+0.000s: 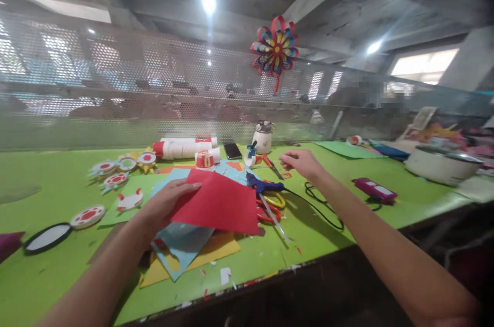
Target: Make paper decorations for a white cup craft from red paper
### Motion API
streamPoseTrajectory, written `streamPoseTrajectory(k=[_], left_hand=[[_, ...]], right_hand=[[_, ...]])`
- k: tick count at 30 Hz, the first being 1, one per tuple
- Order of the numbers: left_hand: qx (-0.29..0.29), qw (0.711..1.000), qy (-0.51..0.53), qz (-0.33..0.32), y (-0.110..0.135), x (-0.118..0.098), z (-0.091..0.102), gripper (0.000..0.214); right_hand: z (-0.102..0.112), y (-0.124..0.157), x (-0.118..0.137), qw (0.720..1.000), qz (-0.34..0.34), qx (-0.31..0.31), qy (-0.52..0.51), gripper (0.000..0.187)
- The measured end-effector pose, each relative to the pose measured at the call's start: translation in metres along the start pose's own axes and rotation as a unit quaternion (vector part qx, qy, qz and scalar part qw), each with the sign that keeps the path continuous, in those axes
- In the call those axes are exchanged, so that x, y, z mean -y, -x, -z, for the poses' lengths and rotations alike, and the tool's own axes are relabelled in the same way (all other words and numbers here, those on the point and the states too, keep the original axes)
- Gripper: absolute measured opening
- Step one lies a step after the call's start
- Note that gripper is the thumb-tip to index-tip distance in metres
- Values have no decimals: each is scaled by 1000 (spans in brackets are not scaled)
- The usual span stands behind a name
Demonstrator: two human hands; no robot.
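My left hand (164, 203) grips the left edge of a red paper sheet (219, 202), held just above a pile of light blue paper (181, 244) and yellow paper (222, 250) on the green table (57, 183). My right hand (301, 162) reaches out over the table with fingers curled, close to a small red tool (272, 165) and a tiny red ring (286, 175); I cannot make out anything in it. Scissors with blue, yellow and red handles (270, 198) lie between my hands.
Round red-and-white paper crafts (116, 180) lie at the left, beside a black oval (47, 237). Glue bottles (185, 148), a phone (232, 150), a white flask (263, 137), a black cable (324, 206), a pink device (375, 189) and a white pot (442, 163) stand around. A paper flower (275, 49) hangs on the mesh.
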State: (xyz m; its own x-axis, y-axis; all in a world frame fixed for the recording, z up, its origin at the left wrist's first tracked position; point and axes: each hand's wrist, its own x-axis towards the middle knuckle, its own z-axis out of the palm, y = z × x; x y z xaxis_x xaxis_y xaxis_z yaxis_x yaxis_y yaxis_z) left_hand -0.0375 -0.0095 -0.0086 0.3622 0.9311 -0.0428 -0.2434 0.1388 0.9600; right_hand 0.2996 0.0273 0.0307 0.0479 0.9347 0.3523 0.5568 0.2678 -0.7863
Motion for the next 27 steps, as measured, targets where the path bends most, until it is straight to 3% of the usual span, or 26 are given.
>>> streamPoseTrajectory(k=[2, 5, 8, 11, 15, 18, 19, 21, 24, 25, 27], left_hand=[[32, 999, 0, 24, 5, -2, -1, 13], [94, 993, -30, 64, 12, -3, -4, 18], [158, 981, -66, 91, 13, 0, -4, 22], [180, 975, -94, 89, 11, 0, -3, 22], [156, 979, -114, 60, 10, -3, -6, 19], [105, 988, -108, 26, 9, -4, -10, 17], [97, 990, -99, 17, 8, -4, -11, 17], [58, 997, -58, -5, 6, -4, -13, 21], [-31, 997, 18, -61, 5, -8, -17, 18], [-63, 994, 43, -81, 5, -10, -20, 14], [-127, 982, 93, -109, 8, -13, -25, 7]], right_hand=[[-5, 5, 11, 999, 3, 47, -17, 31], [-29, 21, 42, 986, 46, 159, -36, 30], [-62, 37, 75, 944, 123, 305, -28, 30], [-90, 43, 91, 923, 89, 367, -72, 27], [-112, 39, 86, 934, 47, 314, -165, 19], [-115, 34, 82, 945, 52, 283, -159, 17], [-113, 34, 82, 953, 74, 260, -138, 18], [-108, 36, 84, 971, 166, 157, -75, 17], [-102, 48, 87, 945, 325, -35, 25, 15], [-102, 54, 88, 931, 359, -57, 46, 16], [-107, 67, 90, 913, 399, -31, 83, 22]])
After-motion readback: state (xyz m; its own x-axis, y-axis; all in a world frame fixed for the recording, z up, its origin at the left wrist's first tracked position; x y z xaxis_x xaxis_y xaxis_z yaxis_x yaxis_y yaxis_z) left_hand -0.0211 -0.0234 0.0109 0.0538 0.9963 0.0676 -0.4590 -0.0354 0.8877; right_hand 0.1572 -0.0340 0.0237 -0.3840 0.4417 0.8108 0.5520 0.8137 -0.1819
